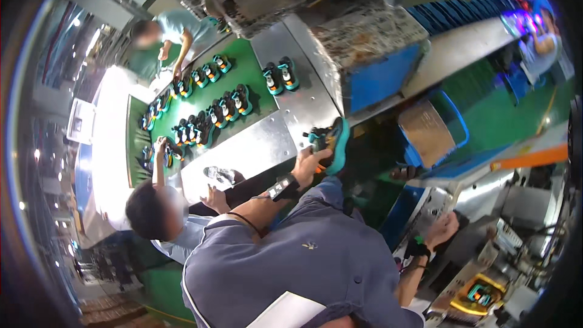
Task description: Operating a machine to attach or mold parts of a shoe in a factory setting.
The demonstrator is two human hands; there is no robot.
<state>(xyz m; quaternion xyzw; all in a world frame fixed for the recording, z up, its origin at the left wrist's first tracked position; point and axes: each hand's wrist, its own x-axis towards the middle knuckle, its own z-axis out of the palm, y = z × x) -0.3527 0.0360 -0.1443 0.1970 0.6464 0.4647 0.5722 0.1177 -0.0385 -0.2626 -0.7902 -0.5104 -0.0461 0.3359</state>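
Note:
My left hand (pixel 311 165) grips a black shoe (pixel 331 144) with a teal sole and orange accents, lifted beside the corner of the metal table. The shoe is tilted, its sole toward the right. Off to the right, my right hand (pixel 443 229) is by a metal machine (pixel 432 201), its fingers curled in. Whatever may be inside those fingers is hidden. Two more shoes (pixel 280 75) of the same colours stand on the table's metal surface (pixel 271 44). Several others (pixel 226 107) stand in rows on the green surface (pixel 258 92).
A co-worker (pixel 152 209) sits close on my left, one hand near a pale shoe-shaped piece (pixel 222 175). Another person (pixel 167 39) works across the table. A blue-framed chair (pixel 428 133) stands ahead right. A yellow fixture (pixel 478 294) sits among machine parts at lower right.

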